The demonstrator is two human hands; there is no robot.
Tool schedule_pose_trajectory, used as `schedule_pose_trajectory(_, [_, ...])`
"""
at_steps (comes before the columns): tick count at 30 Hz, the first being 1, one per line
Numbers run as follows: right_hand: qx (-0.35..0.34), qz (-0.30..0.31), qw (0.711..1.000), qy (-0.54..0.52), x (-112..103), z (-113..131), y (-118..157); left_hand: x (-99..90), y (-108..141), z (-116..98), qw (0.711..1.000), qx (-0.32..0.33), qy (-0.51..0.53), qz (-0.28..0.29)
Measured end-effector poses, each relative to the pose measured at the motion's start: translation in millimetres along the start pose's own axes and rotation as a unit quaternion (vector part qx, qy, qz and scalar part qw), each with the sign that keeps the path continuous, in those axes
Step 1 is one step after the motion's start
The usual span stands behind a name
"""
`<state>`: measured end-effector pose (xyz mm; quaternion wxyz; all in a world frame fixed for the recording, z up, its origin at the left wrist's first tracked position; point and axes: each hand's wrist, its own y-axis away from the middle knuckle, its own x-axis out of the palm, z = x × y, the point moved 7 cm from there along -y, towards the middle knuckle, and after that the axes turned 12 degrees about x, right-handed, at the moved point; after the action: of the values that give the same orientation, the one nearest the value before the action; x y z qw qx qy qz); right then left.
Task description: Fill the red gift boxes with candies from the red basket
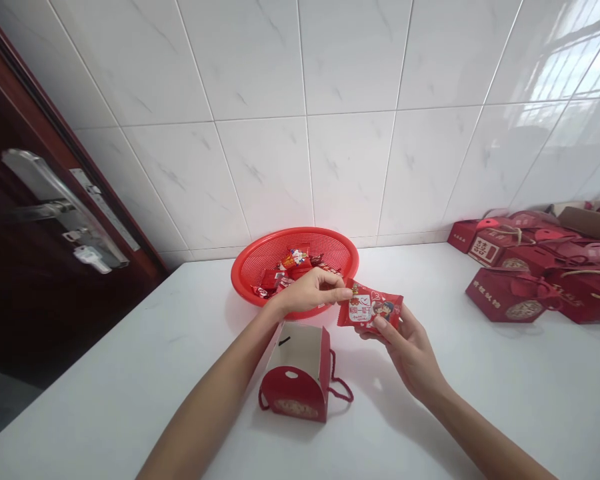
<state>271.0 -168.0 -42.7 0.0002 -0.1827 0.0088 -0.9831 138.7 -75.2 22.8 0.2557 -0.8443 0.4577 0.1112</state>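
Both my hands hold one red candy packet (371, 308), printed with hearts and two cartoon figures. My left hand (314, 291) pinches its left edge between thumb and fingers. At the other end, my right hand (405, 343) grips it, thumb on the front and fingers behind. Below my left hand stands a red gift box (295, 393) with its top open, a pale inside and dark red cord handles. Behind my hands sits a red plastic basket (247, 257) with several wrapped sweets (297, 260) in it; my left hand covers part of its front rim.
Several red gift boxes (513, 297) crowd the right side of the white table (190, 347), some with bows or twine. A tiled wall (350, 167) runs along the back. At the left is a dark red door (20, 267) with a metal handle and keys.
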Motion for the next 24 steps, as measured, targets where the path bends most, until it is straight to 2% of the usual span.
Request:
schedule_pose_trajectory(4, [-0.005, 0.000, 1.000, -0.003, 0.3, 2.5, 1.2, -17.6, 0.7, 3.1, 0.999, -0.034, -0.010, -0.022])
schedule_pose_trajectory(7, [-0.011, 0.006, 1.000, -0.006, 2.0, 4.6, 2.6, -45.2, 8.9, 11.6, 0.985, -0.116, -0.124, -0.025])
schedule_pose_trajectory(8, [-0.012, 0.008, 1.000, -0.007, 2.4, 5.0, 3.2, -52.9, 13.4, 16.7, 0.970, -0.157, -0.185, 0.005])
schedule_pose_trajectory(10, [-0.014, 0.012, 1.000, -0.005, 2.9, 5.5, 4.3, -65.0, 25.4, 29.6, 0.912, -0.249, -0.311, 0.095])
schedule_pose_trajectory(12, [-0.016, 0.014, 1.000, -0.002, 3.0, 5.8, 5.1, -72.0, 35.8, 40.2, 0.860, -0.308, -0.375, 0.159])
schedule_pose_trajectory(13, [-0.017, 0.015, 1.000, -0.002, 2.9, 6.1, 5.4, -73.0, 39.0, 44.3, 0.844, -0.323, -0.389, 0.178])
schedule_pose_trajectory(18, [-0.014, 0.019, 1.000, 0.000, 3.5, 7.1, 6.3, -67.4, 40.5, 55.2, 0.804, -0.347, -0.432, 0.217])
schedule_pose_trajectory(24, [-0.007, 0.021, 1.000, 0.006, 4.8, 6.1, 7.2, -61.4, 40.9, 53.1, 0.792, -0.365, -0.428, 0.238])
